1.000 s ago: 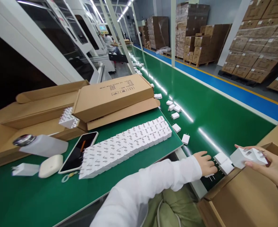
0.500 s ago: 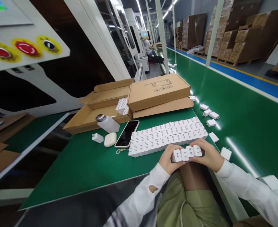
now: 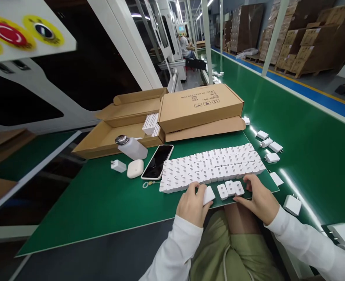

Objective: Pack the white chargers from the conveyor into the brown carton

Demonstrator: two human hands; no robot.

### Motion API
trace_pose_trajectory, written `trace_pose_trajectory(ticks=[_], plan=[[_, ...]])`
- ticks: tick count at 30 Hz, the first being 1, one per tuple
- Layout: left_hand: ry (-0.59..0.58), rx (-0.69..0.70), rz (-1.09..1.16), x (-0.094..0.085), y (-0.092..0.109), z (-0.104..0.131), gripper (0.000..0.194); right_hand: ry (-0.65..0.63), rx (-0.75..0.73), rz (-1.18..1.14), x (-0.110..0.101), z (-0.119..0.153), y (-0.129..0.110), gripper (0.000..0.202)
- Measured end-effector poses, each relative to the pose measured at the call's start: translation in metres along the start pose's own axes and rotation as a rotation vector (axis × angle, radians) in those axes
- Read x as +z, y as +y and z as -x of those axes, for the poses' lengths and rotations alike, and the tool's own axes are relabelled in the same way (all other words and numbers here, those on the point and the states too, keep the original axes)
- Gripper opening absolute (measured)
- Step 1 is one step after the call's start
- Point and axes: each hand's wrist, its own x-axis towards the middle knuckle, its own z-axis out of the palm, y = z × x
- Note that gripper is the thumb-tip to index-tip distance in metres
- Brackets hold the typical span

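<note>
My left hand grips one white charger between thumb and fingers, just above the green tabletop. To its right, three white chargers stand side by side near the table's front edge, prongs up. My right hand is beside the rightmost of these, its thumb and fingers apart around that end; whether it touches the charger is hard to tell. Behind both hands lies a long block of many white chargers in tight rows, prongs up.
Left of the block are a phone, an earbud case, a bottle and a lone charger. Cardboard boxes stand behind. Loose chargers lie on the green belt at right. A person sits far off.
The row of four chargers held between both hands has come apart: three now stand on the table and one is in my left hand, which moved left. My right hand has opened.
</note>
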Motion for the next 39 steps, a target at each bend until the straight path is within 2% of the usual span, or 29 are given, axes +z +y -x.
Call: trace_pose_trajectory(ticks=[4,6,9,12,15,18,21,23,24,26,28,31,34,37,39], plan=[[-0.025,0.060,-0.074,0.000,0.007,-0.003,0.044,-0.108,0.011,0.315,-0.001,0.001,-0.005,0.043],[0.016,0.095,-0.003,0.006,0.013,-0.001,0.052,-0.160,0.025,0.371,-0.002,-0.001,-0.009,0.045],[0.075,0.120,0.231,0.017,0.018,0.006,0.058,-0.174,0.046,0.385,0.000,-0.005,-0.017,0.050],[0.219,-0.046,0.499,0.034,0.023,0.011,0.045,-0.183,0.072,0.369,0.007,-0.011,-0.027,0.058],[0.371,-0.207,0.620,0.049,0.025,0.010,0.033,-0.190,0.111,0.347,0.012,-0.019,-0.035,0.059],[0.464,-0.214,0.549,0.051,0.026,0.009,0.038,-0.249,0.082,0.315,-0.008,-0.020,-0.026,0.052],[0.596,-0.134,0.367,0.038,0.038,0.014,0.047,-0.307,0.121,0.306,-0.054,0.000,0.013,0.033],[0.535,0.070,0.364,0.030,0.060,0.013,0.043,-0.310,0.272,0.401,-0.082,0.025,0.046,0.031],[0.451,0.214,0.394,0.029,0.075,0.010,0.040,-0.379,0.405,0.498,-0.090,0.039,0.061,0.036],[0.278,0.508,0.409,0.035,0.112,-0.002,0.034,-0.486,0.591,0.610,-0.092,0.063,0.081,0.050],[0.187,0.696,0.317,0.050,0.151,-0.019,0.032,-0.523,0.625,0.638,-0.081,0.080,0.087,0.051],[0.037,0.797,0.175,0.079,0.194,-0.042,0.034,-0.502,0.584,0.614,-0.067,0.089,0.083,0.038],[-0.086,0.860,0.162,0.095,0.212,-0.057,0.032,-0.449,0.519,0.598,-0.073,0.093,0.085,0.031],[-0.192,0.882,0.239,0.092,0.215,-0.064,0.031,-0.351,0.389,0.604,-0.086,0.100,0.095,0.029],[-0.259,0.863,0.276,0.083,0.215,-0.063,0.029,-0.326,0.386,0.581,-0.094,0.105,0.103,0.031]])
